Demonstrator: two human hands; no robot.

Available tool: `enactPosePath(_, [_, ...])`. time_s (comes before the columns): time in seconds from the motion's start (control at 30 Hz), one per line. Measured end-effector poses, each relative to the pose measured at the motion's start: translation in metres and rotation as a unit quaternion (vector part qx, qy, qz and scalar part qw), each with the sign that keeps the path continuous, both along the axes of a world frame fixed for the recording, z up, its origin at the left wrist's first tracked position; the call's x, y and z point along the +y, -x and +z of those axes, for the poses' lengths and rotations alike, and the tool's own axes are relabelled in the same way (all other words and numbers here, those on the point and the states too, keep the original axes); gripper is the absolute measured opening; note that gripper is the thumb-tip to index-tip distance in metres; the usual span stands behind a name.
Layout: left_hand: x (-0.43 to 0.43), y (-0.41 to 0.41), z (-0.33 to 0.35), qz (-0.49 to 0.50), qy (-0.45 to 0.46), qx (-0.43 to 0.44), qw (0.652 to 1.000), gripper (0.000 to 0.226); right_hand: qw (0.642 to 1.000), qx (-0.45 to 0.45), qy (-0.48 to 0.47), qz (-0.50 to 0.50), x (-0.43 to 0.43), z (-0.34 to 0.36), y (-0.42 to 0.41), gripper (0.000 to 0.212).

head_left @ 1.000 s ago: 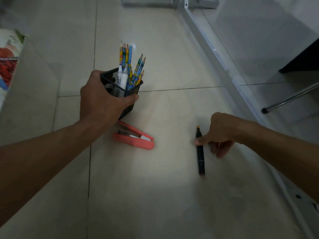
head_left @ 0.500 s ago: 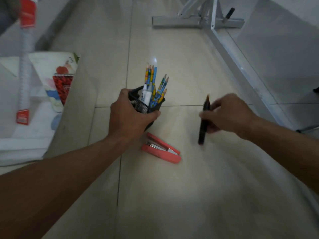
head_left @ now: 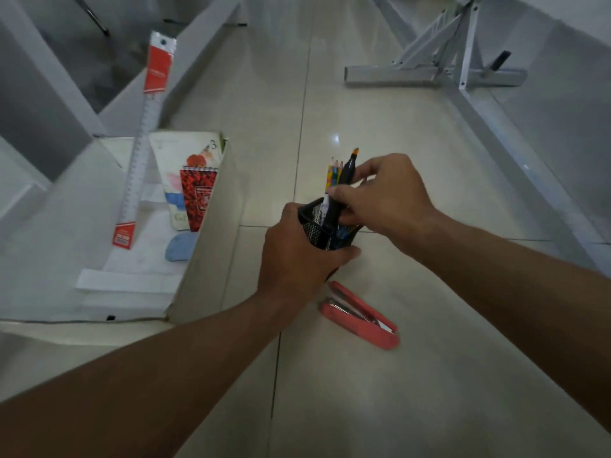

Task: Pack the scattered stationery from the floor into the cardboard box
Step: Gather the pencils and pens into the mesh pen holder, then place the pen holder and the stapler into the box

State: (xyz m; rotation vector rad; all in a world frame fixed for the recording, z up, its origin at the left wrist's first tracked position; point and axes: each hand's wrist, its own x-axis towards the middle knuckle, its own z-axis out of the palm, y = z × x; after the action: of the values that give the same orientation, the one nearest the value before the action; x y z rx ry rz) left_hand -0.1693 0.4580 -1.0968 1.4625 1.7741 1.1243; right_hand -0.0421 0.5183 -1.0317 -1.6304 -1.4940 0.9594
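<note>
The black marker (head_left: 344, 180) stands tip-up in the black mesh pen cup (head_left: 325, 231), its lower end down among the coloured pencils (head_left: 334, 171) already there. The right hand (head_left: 386, 196) pinches the marker's barrel between thumb and fingers just above the cup's rim. The left hand (head_left: 297, 256) wraps round the cup's near side, clenched on it, and the cup leans a little toward twelve o'clock. At five o'clock from the cup, near the left wrist, a red stapler (head_left: 360, 317) lies flat on the tiled floor (head_left: 429, 375). Off at nine o'clock sits the open cardboard box (head_left: 211, 252), holding a long ruler (head_left: 139, 153) propped against its far edge, a red spiral notebook (head_left: 198, 196) and a blue eraser (head_left: 180, 247). A white metal frame (head_left: 436, 74) stands on the floor toward one o'clock.
</note>
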Motion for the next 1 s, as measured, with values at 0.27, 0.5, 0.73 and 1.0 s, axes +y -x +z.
enactPosePath(0.27, [-0.003, 0.004, 0.002, -0.009, 0.013, -0.010, 1.000, 0.082, 1.000, 0.005, 0.023, 0.021, -0.006, 0.000, 0.005, 0.015])
enactPosePath(0.5, [-0.001, 0.000, 0.010, 0.011, -0.007, -0.044, 0.999, 0.082, 0.993, -0.100, -0.021, -0.057, -0.017, 0.007, -0.016, 0.042])
enactPosePath(0.73, [-0.001, -0.001, 0.022, 0.006, -0.059, -0.103, 0.993, 0.089, 0.975, 0.165, 0.147, 0.017, -0.033, -0.005, -0.011, 0.038])
enactPosePath(1.0, [0.039, 0.033, 0.054, -0.035, -0.106, -0.063, 0.992, 0.054, 0.988, 0.113, 0.069, 0.079, -0.001, 0.043, 0.015, 0.035])
